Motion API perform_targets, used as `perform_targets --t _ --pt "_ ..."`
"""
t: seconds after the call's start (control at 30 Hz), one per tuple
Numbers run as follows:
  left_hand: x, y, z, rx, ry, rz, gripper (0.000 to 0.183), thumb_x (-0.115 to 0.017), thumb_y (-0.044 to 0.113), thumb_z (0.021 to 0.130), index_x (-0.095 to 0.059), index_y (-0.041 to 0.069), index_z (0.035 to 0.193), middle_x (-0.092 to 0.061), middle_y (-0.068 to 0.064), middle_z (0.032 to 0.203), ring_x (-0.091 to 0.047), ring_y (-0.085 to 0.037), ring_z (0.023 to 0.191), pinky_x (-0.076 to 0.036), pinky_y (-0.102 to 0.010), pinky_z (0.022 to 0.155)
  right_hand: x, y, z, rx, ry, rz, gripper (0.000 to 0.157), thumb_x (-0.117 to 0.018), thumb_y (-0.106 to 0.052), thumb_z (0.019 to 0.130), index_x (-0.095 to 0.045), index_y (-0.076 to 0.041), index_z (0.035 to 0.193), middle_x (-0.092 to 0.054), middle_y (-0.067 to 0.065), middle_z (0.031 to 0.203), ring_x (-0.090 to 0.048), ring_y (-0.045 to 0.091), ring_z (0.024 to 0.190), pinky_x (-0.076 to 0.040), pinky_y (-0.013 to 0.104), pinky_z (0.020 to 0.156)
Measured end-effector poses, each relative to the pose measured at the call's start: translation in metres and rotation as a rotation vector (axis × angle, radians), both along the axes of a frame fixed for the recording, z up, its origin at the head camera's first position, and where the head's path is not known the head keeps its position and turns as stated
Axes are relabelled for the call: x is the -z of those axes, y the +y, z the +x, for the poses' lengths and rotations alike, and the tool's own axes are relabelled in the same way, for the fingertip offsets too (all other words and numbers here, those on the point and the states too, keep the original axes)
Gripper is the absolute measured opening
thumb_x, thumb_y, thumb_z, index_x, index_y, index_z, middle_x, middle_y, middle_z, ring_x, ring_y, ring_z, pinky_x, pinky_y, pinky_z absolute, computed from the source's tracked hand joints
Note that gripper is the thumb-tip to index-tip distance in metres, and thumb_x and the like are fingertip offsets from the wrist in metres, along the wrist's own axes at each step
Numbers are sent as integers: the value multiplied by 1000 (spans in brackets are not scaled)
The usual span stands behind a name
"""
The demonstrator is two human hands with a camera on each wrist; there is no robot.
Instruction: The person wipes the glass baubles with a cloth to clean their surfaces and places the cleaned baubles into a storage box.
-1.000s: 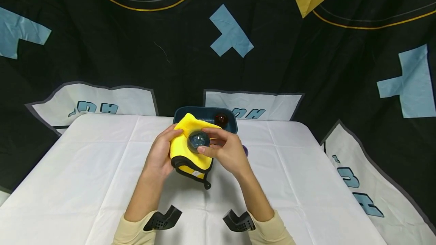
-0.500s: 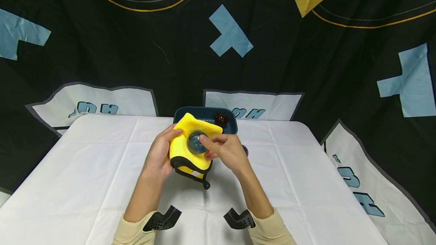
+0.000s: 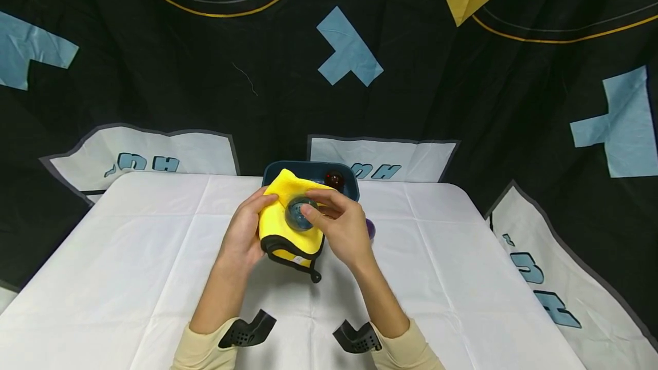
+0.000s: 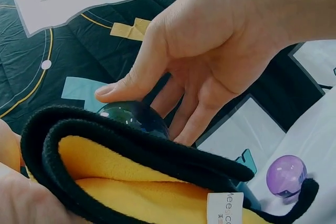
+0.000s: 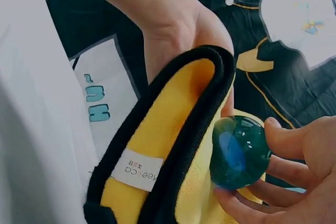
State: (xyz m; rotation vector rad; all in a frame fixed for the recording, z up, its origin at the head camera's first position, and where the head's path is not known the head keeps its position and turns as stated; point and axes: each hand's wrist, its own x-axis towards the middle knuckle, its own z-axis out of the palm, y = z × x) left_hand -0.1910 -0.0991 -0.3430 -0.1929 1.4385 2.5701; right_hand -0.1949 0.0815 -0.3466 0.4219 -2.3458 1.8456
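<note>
A folded yellow cloth (image 3: 280,227) with a black edge and a white label lies across my left hand (image 3: 243,233), whose thumb clamps it from the left side. Against the cloth's upper face sits a clear blue-green glass ball (image 5: 240,153). My right hand (image 3: 343,227) pinches that ball between thumb and fingers from the right, as the right wrist view shows. In the left wrist view the ball's lower part is hidden behind the cloth's black edge. Most of my left hand's fingers are hidden under the cloth.
Behind the hands stands a dark blue tray (image 3: 308,168) with a dark red ball (image 3: 334,180) in it. A purple ball (image 4: 286,176) rests on the white table (image 3: 442,256), partly behind my right hand in the head view. A black curtain hangs beyond the table.
My right hand's fingers shift round the ball: they dip lower, then rise to its upper side again. The ball turns slightly on the cloth, which my left hand keeps holding.
</note>
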Motion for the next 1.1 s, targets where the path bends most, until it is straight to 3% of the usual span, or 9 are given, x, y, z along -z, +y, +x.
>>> perform_targets --t 0.1,0.23,0.4,0.67,0.87,1.1 --pt "0 0 0 -7 -7 1 49 -45 17 105 -36 16 153 -39 -4 147 -42 -20 134 -48 -27 109 -4 3 2 -32 -47 25 36 -80 -24 88 -73 -18 122 -68 0 129 -67 23 115 -57 39 98" --pt "1 -1 -1 -10 -11 4 50 -44 17 105 -36 16 154 -38 -4 149 -41 -20 136 -47 -28 110 -8 8 1 -110 -130 39 49 -83 -10 82 -70 -19 129 -66 1 134 -66 26 119 -55 41 102" --pt "2 0 -1 -3 -12 -15 50 -45 18 104 -36 16 154 -37 -5 151 -42 -21 136 -48 -28 108 -7 11 -1 -125 -119 44 54 -82 -1 80 -69 -14 131 -66 7 134 -70 29 113 -58 37 97" --pt "2 2 -1 -2 -16 -28 50 -45 17 104 -38 16 153 -38 -6 150 -43 -21 135 -49 -28 107 -7 12 -3 -37 -178 92 43 -85 -18 81 -73 -15 123 -73 4 112 -72 21 91 -61 35 86" --pt "2 2 -1 -5 -18 -39 49 -45 18 104 -39 17 152 -39 -6 148 -43 -21 133 -50 -27 106 -5 13 -6 -59 -256 79 43 -80 -31 88 -71 -3 119 -76 12 96 -74 23 74 -63 35 78" --pt "2 2 -1 -8 -11 -31 47 -45 18 104 -40 16 152 -40 -5 145 -44 -21 131 -50 -26 106 -4 13 -9 -57 -293 144 44 -76 -42 89 -72 -3 110 -76 9 92 -72 23 75 -61 33 78"
